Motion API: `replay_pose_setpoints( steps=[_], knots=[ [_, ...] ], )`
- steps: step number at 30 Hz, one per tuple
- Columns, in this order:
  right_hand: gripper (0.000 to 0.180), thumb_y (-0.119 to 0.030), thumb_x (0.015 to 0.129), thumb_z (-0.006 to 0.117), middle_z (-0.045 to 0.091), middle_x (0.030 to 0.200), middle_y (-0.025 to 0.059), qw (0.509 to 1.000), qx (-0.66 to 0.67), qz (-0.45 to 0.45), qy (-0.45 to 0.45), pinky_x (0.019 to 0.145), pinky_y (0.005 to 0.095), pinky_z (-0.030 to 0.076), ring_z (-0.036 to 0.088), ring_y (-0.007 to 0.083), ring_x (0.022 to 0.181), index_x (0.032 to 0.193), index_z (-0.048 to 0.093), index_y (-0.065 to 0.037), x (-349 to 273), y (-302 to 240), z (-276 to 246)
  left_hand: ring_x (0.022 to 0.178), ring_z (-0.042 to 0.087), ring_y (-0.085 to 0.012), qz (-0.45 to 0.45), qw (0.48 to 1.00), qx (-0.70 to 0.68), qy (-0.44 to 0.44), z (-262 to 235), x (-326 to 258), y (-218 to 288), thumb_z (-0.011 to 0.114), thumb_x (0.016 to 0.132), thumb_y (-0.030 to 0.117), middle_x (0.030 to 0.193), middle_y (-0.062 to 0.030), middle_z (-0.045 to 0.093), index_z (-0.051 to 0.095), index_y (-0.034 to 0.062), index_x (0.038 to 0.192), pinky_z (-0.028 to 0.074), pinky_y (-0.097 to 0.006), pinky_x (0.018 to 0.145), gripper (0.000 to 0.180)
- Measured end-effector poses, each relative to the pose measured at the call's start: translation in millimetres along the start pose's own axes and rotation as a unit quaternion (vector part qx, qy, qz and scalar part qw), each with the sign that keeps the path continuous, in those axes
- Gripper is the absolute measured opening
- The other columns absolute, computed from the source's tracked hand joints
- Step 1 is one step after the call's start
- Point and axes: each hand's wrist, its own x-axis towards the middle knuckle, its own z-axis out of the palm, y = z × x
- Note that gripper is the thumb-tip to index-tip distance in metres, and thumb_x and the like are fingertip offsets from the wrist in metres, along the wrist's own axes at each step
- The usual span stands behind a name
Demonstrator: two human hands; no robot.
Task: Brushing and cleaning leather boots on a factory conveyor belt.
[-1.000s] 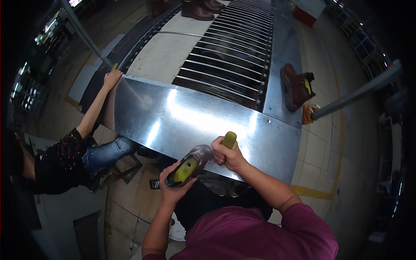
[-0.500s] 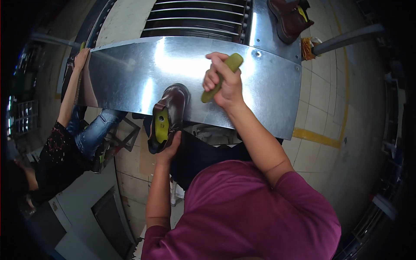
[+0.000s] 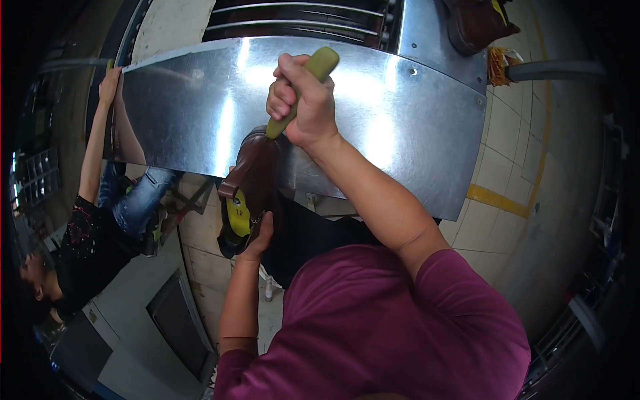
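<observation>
In my left hand is a dark brown leather boot, gripped near its heel. Its toe points away from me over the near edge of the metal table, and its yellow-green insole shows through the opening. My right hand is closed around a long olive-green bar with rounded ends; its exact kind is unclear. The bar slants, with its lower end at the boot's toe. Whether the two touch, I cannot tell for sure.
The shiny metal table spans the front. Beyond it lie metal rollers. Another brown boot stands at the far right, near a grey rail. On the left, another person's hand rests at the table's edge.
My right hand has swung left with the olive-green bar, bringing its lower end to the boot's toe. The boot has shifted slightly toward me. My view has also moved a little.
</observation>
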Motion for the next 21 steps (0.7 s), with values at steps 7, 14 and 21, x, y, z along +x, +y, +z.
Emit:
replay_pose_setpoints(
  steps=[7,14,21],
  knots=[
    [0.027,-0.022,0.093,0.078,0.051,0.057,-0.0021,0.975,-0.195,-0.046,-0.100,0.043,0.0241,0.035,0.045,0.0064,0.044,0.080,0.064,-0.003,39.6,24.5,12.6,0.113,0.064,-0.0194,-0.020,0.988,-0.100,0.118,-10.3,62.7,105.3,0.082,0.087,0.006,0.125,-0.0111,0.067,0.063,-0.0057,0.130,0.050,-0.034,0.101,0.048],
    [0.027,-0.021,0.094,0.077,0.049,0.055,-0.0034,0.982,-0.115,-0.018,-0.148,0.044,0.0253,0.033,0.042,0.0065,0.045,0.079,0.065,-0.002,68.0,52.4,33.8,0.107,0.069,-0.0274,-0.104,0.865,-0.446,0.204,-20.8,96.6,91.7,0.070,0.093,0.021,0.121,-0.0147,0.068,0.058,-0.0019,0.133,0.058,-0.041,0.093,0.048],
    [0.023,-0.019,0.095,0.074,0.057,0.058,-0.0023,0.922,-0.308,-0.172,-0.162,0.047,0.0234,0.038,0.050,0.0055,0.050,0.079,0.068,-0.004,77.0,90.0,39.1,0.103,0.070,-0.0254,-0.126,0.820,-0.500,0.249,-26.7,117.6,69.0,0.069,0.094,0.019,0.119,-0.0141,0.069,0.060,-0.0010,0.130,0.058,-0.038,0.092,0.042]
  ],
)
